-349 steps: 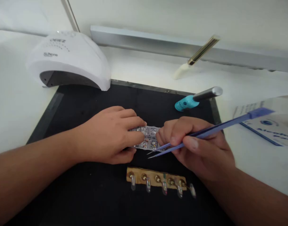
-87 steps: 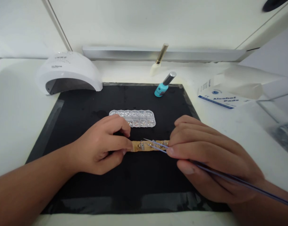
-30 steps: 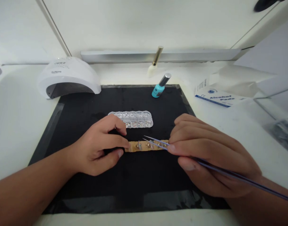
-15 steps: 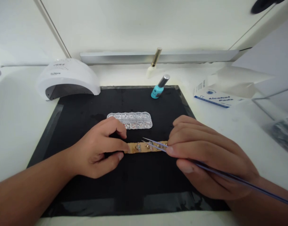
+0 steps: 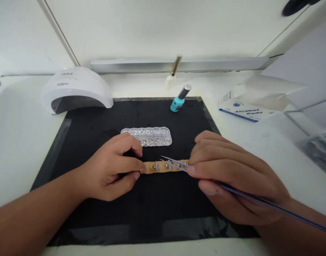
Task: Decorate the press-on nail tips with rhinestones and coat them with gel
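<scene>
My left hand (image 5: pixel 117 167) pinches the left end of a tan strip (image 5: pixel 161 170) between thumb and index finger. Several small decorated pieces, apparently nail tips on gold-coloured studs, stand along this strip. In my right hand (image 5: pixel 235 174) is a pair of blue-purple tweezers (image 5: pixel 176 164). Their two tips are slightly apart, over the middle of the strip, with nothing visible between them. My right fingers cover the strip's right end. Just behind my left hand lies a clear compartment case (image 5: pixel 157 137) of small rhinestones, its near left corner hidden by my fingers.
A black mat (image 5: pixel 152 202) lies under everything, its edges taped. At the back left stands a white nail lamp (image 5: pixel 77 85). A turquoise polish bottle (image 5: pixel 176 103) and a white bottle with a gold cap (image 5: pixel 171 78) stand behind. An alcohol pads box (image 5: pixel 240 106) is at the right.
Almost nothing differs. The whole view has shifted very slightly; both hands, the tweezers and the strip keep their positions relative to one another.
</scene>
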`<state>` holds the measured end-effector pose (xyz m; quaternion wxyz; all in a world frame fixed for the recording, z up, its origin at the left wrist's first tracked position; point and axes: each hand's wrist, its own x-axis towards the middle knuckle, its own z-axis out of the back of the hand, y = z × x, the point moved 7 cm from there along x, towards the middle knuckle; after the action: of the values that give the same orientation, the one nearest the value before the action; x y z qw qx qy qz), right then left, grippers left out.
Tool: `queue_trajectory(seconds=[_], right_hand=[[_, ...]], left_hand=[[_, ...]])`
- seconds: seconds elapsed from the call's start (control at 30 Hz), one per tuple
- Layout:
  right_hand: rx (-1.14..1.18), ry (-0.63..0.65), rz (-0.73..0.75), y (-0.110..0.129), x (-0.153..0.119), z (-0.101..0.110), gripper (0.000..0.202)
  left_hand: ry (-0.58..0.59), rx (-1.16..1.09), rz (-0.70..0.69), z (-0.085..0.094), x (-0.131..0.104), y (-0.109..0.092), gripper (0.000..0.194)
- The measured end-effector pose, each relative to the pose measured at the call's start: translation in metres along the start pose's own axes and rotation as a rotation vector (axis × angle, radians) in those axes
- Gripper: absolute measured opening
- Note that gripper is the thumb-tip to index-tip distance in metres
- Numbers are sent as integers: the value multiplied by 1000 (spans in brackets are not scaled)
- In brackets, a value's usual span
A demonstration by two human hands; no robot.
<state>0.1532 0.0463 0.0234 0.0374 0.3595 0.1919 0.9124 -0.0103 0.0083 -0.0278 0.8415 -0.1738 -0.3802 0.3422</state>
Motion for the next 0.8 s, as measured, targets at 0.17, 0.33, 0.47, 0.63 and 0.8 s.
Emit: queue_trajectory(seconds=[0.17, 0.33, 0.47, 0.63, 0.8], right_hand=[[-11, -13, -8, 0, 0, 0, 8], [-25, -15, -12, 0, 0, 1, 9], [-11, -9, -12, -2, 0, 0, 9], [-3, -17, 1, -1, 0, 0, 8], [-2, 3, 9, 1, -1, 1, 8]], left_hand=[[-3, 31, 1, 1, 1, -1, 20], [1, 43, -11, 2, 1, -1, 20], [2, 33, -8, 1, 0, 0, 20], [-3, 28, -7, 0, -1, 0, 20], [-3, 33, -6, 1, -1, 0, 20]])
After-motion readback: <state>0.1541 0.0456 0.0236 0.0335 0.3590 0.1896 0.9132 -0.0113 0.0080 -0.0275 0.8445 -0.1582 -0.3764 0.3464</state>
